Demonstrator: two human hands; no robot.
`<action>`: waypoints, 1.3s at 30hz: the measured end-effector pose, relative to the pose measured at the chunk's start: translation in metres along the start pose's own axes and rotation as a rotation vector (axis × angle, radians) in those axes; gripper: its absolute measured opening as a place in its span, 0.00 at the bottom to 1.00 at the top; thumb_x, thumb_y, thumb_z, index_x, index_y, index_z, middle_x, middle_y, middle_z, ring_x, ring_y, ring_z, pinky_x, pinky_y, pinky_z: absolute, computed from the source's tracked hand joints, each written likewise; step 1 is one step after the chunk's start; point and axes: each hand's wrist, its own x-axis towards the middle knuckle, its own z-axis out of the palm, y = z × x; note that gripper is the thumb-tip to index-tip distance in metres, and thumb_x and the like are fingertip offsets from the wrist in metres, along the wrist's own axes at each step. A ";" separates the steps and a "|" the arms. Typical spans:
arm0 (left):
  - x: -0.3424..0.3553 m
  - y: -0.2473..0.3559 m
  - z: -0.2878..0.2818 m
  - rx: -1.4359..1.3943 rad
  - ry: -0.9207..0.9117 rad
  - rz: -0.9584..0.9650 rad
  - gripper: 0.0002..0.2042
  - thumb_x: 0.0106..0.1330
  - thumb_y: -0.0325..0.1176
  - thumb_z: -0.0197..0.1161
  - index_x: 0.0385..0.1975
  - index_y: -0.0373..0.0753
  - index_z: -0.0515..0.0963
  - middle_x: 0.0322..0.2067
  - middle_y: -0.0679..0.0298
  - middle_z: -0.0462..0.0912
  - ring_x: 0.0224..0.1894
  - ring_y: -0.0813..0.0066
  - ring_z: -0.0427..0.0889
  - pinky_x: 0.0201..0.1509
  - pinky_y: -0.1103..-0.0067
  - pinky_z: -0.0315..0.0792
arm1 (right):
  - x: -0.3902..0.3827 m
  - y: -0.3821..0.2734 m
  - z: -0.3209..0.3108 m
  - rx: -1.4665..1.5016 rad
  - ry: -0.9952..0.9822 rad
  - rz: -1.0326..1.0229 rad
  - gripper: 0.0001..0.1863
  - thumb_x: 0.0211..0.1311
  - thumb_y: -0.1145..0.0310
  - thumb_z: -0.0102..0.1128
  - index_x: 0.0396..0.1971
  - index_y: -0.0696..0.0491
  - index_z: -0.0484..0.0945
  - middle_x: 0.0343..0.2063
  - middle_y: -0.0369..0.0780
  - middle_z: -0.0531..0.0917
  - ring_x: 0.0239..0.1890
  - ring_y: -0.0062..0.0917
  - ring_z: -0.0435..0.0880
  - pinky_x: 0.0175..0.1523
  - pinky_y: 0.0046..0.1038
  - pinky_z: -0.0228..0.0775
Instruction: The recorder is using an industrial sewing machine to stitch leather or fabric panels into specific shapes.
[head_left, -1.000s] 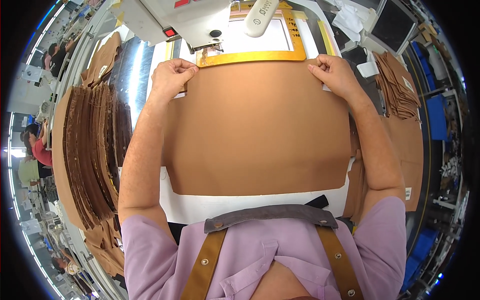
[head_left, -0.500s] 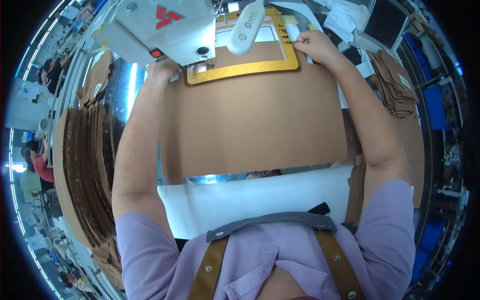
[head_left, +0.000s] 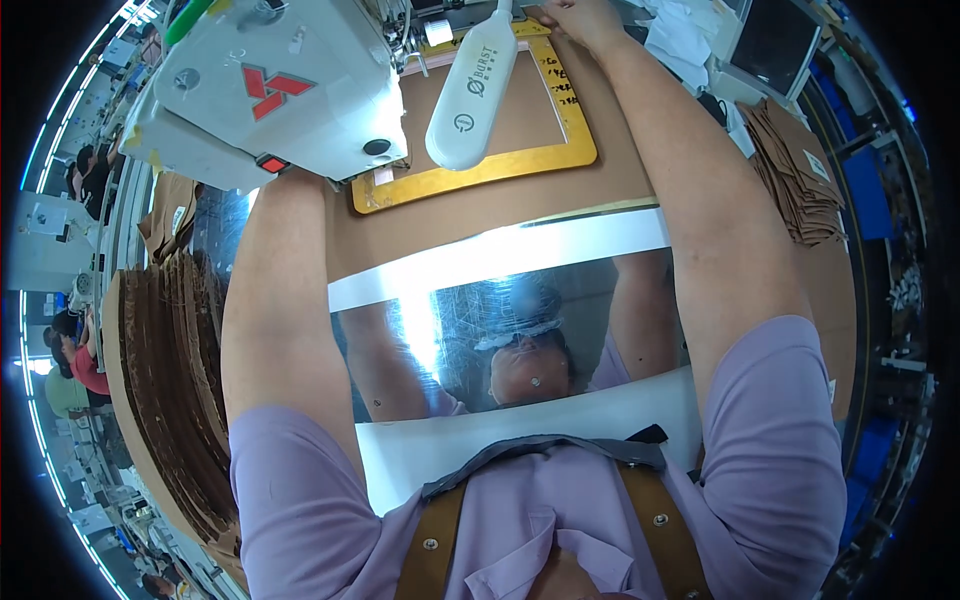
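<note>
A large brown sheet lies under a yellow rectangular frame beneath the white sewing-machine head. My right hand reaches to the far right corner of the frame, fingers curled closed on something too small to make out. My left forearm runs up under the machine head, which hides that hand and its fingers. A white elongated attachment hangs over the frame. Nearer me, a shiny metal plate reflects my arms and face, beside a white strip.
Thick stacks of brown pieces stand at my left, more folded brown pieces at my right. A monitor and white crumpled papers sit at the back right. Several co-workers are along the left.
The brown sheet and both my hands have moved away from me, uncovering the metal plate. My left hand has passed out of sight under the machine head; my right hand is now higher.
</note>
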 end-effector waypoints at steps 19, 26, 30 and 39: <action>-0.130 0.021 -0.042 0.236 -0.095 0.116 0.24 0.78 0.43 0.42 0.64 0.33 0.73 0.68 0.52 0.72 0.72 0.60 0.68 0.79 0.53 0.44 | -0.194 0.015 -0.080 -0.168 -0.254 -0.307 0.34 0.74 0.52 0.56 0.68 0.63 0.67 0.68 0.53 0.71 0.72 0.45 0.68 0.75 0.39 0.58; -0.125 0.010 -0.037 0.376 -0.094 0.088 0.25 0.77 0.41 0.43 0.67 0.35 0.71 0.69 0.57 0.71 0.71 0.63 0.69 0.80 0.54 0.42 | -0.187 0.012 -0.066 -0.310 -0.240 -0.288 0.35 0.77 0.48 0.48 0.71 0.60 0.63 0.72 0.51 0.66 0.77 0.42 0.60 0.79 0.43 0.47; -0.134 -0.004 -0.044 0.344 -0.087 0.109 0.24 0.78 0.41 0.44 0.68 0.37 0.70 0.70 0.58 0.71 0.71 0.64 0.69 0.80 0.56 0.41 | -0.188 0.009 -0.065 -0.278 -0.245 -0.331 0.34 0.78 0.50 0.46 0.72 0.60 0.62 0.72 0.51 0.66 0.77 0.41 0.59 0.80 0.42 0.46; -0.166 -0.011 -0.056 0.368 -0.052 0.116 0.25 0.80 0.46 0.43 0.71 0.41 0.67 0.72 0.60 0.68 0.76 0.67 0.61 0.81 0.56 0.36 | -0.220 0.006 -0.100 -0.209 -0.240 -0.358 0.32 0.78 0.51 0.48 0.70 0.59 0.65 0.71 0.51 0.68 0.76 0.41 0.61 0.80 0.42 0.45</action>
